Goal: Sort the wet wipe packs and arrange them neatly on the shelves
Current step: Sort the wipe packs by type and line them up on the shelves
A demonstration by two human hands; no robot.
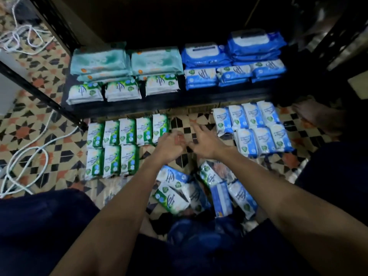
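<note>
Green wet wipe packs [127, 132] lie in two rows on the tiled floor at the left, blue packs [256, 128] in two rows at the right. A loose heap of mixed packs [185, 194] sits between my forearms. On the dark shelf [139, 106], teal packs [99, 60] and small green packs [121, 90] fill the left, blue packs [235, 58] the right. My left hand [171, 144] hovers beside the rightmost green floor pack, fingers loosely curled, holding nothing. My right hand [205, 142] is spread over the bare tiles between the groups.
White cables [29, 154] loop over the patterned floor at the left. A black shelf upright [39, 92] slants across the left side. A bare foot [314, 114] rests at the right next to the blue packs. Dark cloth covers my knees at the bottom.
</note>
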